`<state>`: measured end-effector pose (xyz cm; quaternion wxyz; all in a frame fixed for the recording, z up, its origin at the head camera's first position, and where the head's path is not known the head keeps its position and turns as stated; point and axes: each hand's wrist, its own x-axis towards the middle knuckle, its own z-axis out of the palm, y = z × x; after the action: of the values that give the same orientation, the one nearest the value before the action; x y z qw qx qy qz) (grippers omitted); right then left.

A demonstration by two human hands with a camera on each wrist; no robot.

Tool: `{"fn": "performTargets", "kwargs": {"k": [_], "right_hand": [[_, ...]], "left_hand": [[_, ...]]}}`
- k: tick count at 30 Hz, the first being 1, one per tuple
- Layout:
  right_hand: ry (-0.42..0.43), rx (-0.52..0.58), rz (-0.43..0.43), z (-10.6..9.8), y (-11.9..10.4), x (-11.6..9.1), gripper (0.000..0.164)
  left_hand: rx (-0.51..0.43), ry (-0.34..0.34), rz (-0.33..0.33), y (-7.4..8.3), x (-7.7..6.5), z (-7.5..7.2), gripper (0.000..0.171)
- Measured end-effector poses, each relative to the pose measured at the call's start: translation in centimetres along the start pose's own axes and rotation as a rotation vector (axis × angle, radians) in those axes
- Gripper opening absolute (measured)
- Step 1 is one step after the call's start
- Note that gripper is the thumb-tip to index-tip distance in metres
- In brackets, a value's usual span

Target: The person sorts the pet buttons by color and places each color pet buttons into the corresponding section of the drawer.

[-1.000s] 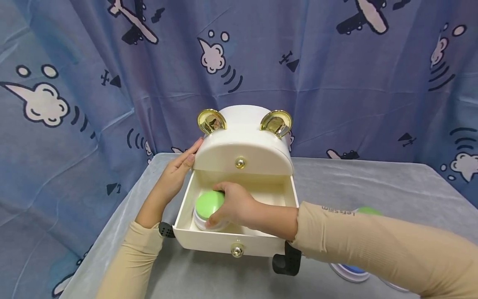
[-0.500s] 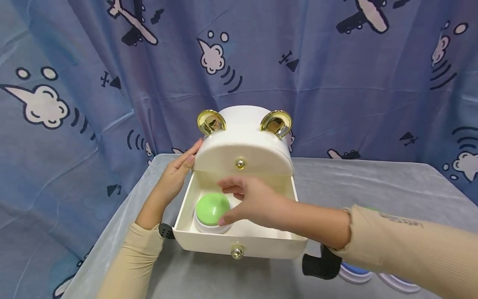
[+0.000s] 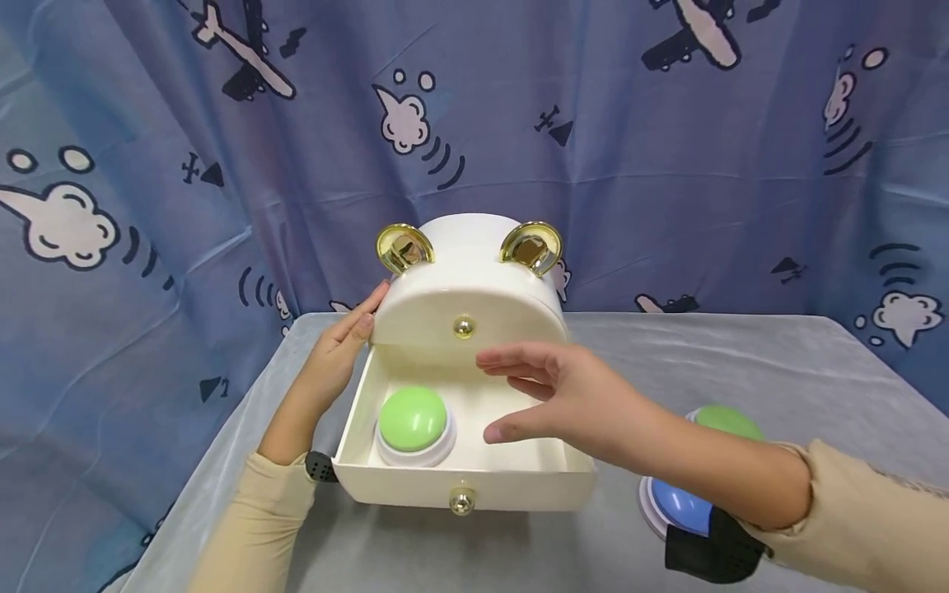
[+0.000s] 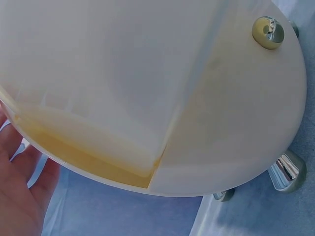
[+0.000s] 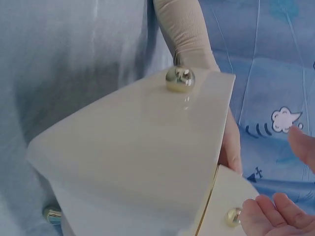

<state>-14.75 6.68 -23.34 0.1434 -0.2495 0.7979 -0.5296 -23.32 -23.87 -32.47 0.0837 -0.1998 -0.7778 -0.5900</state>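
Observation:
A white cabinet (image 3: 474,263) with gold ears stands on the table with its lower drawer (image 3: 396,486) pulled out. Inside the drawer's left part sits a round push button (image 3: 413,418) with a green domed top and white base. My left hand (image 3: 326,366) rests with extended fingers against the cabinet's left side; the left wrist view has its fingers (image 4: 44,182) beside the white shell. Over the right part of the drawer hovers my right hand (image 3: 567,395), thumb and fingers spread apart, holding nothing. That hand (image 5: 275,211) also appears near the upper gold knob (image 5: 233,217) in the right wrist view.
To the right of the cabinet lie another green-topped button (image 3: 729,420) and a blue-topped one (image 3: 678,504), both partly covered by my right forearm. A patterned blue curtain (image 3: 504,148) hangs behind the grey-covered table (image 3: 630,354).
My right hand has let go of the green push button and drawn back to the right and upward. The button stays in the drawer. My left hand keeps its place on the cabinet.

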Motion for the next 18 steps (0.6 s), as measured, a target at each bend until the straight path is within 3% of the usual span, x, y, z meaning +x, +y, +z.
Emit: {"fn": "performTargets", "kwargs": {"k": [9,18], "right_hand": [[0.049,0.001,0.084,-1.8,0.5,-0.4,0.07],[0.12,-0.002,0.147,-4.3,2.9,-1.7,0.071]], "left_hand": [[-0.003,-0.004,-0.006,0.1,-0.1,0.0,0.049],[-0.004,-0.004,-0.008,-0.1,-0.1,-0.1,0.049]]}}
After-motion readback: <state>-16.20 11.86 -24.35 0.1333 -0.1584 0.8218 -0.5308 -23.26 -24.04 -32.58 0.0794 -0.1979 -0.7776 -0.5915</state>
